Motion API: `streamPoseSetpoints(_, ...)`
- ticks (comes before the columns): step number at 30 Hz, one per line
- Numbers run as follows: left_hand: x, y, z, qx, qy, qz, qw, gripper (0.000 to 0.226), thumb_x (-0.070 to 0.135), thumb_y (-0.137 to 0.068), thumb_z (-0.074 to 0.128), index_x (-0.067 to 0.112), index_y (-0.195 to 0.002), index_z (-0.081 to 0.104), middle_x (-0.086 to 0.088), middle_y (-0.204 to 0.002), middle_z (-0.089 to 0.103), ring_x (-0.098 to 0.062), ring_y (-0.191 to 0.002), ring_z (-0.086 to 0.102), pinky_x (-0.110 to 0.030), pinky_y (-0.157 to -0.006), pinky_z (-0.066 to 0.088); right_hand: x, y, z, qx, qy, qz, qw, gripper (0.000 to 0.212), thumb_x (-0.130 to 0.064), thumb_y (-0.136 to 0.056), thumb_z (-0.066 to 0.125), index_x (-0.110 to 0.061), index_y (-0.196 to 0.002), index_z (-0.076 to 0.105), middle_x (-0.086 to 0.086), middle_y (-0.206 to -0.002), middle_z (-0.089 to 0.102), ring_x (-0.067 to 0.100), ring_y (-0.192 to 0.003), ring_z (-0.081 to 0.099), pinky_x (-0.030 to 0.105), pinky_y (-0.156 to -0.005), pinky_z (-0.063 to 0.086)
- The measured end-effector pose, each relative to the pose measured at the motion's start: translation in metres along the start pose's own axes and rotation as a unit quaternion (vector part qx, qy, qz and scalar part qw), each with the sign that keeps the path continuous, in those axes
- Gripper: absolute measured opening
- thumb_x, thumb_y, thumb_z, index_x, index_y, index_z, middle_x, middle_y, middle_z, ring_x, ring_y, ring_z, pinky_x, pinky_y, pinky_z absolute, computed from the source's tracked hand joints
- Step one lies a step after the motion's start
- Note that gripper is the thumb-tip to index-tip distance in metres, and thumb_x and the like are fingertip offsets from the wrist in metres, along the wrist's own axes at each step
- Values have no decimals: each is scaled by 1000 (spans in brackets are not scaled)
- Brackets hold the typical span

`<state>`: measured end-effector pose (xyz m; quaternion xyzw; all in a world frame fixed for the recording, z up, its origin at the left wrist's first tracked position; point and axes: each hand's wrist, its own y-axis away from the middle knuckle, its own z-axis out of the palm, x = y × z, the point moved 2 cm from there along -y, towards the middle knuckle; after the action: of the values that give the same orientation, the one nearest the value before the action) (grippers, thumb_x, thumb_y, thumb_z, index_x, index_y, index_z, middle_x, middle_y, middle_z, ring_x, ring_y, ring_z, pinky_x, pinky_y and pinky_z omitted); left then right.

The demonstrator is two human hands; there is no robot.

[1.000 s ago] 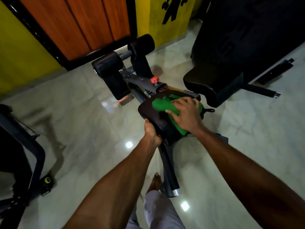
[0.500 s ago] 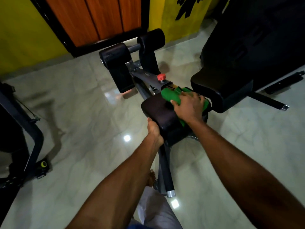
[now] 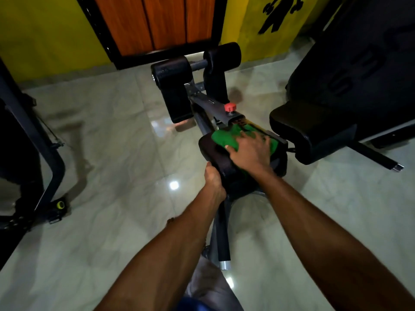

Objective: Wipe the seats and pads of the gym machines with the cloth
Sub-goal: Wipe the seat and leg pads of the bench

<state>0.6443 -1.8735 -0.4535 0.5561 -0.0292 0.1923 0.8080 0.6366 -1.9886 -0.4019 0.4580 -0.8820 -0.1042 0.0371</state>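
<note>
You are looking down at one pale, glossy tiled floor (image 3: 112, 153). It is backed by a yellow wall (image 3: 45, 30) with one wooden door (image 3: 157, 21) in a black frame and one black painted figure (image 3: 276, 12).

Three machines stand on the floor. The largest, a black bench (image 3: 359, 63), fills the upper right, and its padded end (image 3: 298, 124) is just beside the pad you are working on. A dark frame (image 3: 27, 131) takes the left edge, with one small yellow-green wheel (image 3: 60, 204) near its foot. Between them stands the middle machine (image 3: 208, 104). It carries two black roller pads (image 3: 170, 70) at its far end, side by side on one bar. At its near end is one dark brown seat pad (image 3: 211, 151), above a steel post (image 3: 221, 232).

Both your bare forearms reach in from below. Your left hand (image 3: 213, 180) grips the near left edge of the seat pad, closed round the rim with the fingertips hidden under it. Your right hand (image 3: 249, 151) lies palm down on the one green cloth (image 3: 224, 136), fingers spread wide and pressing it flat. The cloth sits on the far half of the seat pad, and its bunched left part shows past your thumb. One red knob (image 3: 230, 107) stands on the beam just beyond the cloth.
</note>
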Motion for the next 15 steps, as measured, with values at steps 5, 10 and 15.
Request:
streamPoseSetpoints(5,2,5,1,4,-18,22,1000,45,44,-103,41,12,-116,70,-15,-109,73,-32,-96,69,-41,-80,59,10,25,-2,-8,-22,-219,975,54,-65,-98,43,-33,-139,58,-9,-149,55,21,-138,46,45,-110,29)
streamPoseSetpoints(10,11,-13,-1,130,-195,91,968,52,41,-99,35,9,-131,59,-12,-131,63,-34,-118,61,-45,-101,52,37,-26,-12,-35,27,44,998,58,-67,-96,44,-27,-135,60,6,-141,60,31,-132,50,51,-109,31)
streamPoseSetpoints(15,20,-51,-10,101,-91,83,987,50,50,-80,51,19,-113,72,-12,-115,73,-32,-99,71,-51,-88,58,-6,-2,-11,-91,-17,-190,977,56,-64,-98,46,-37,-147,49,-11,-157,45,18,-145,37,46,-115,23)
